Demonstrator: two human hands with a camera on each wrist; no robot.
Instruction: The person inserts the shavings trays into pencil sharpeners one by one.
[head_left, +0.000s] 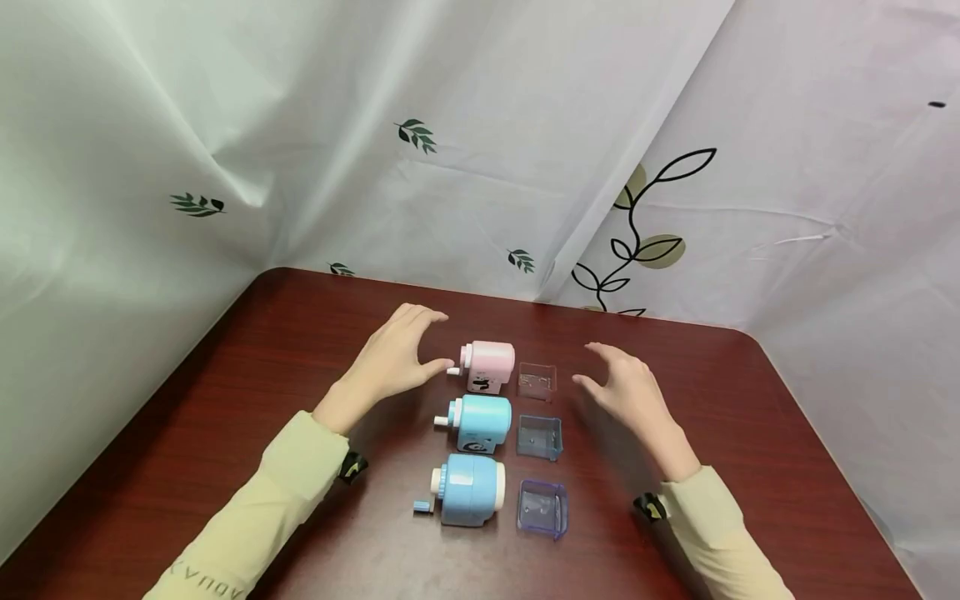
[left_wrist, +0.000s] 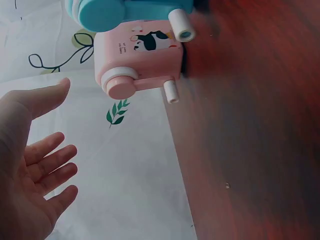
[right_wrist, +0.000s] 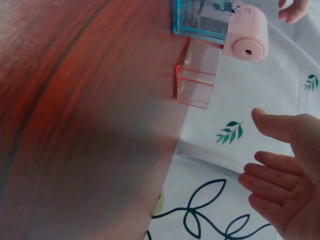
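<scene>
Three crank pencil sharpeners stand in a column on the table: a pink one at the back, a turquoise one in the middle and a blue one in front. To the right of each lies a clear shavings drawer: pinkish, bluish and purple. My left hand hovers beside the pink sharpener's crank, fingers spread and holding nothing. On the other side, my right hand is held apart from the pinkish drawer, its fingers relaxed and nothing in them.
The dark red-brown table has rounded far corners. A white curtain with leaf prints hangs behind it and along both sides. Black bands show at both wrists.
</scene>
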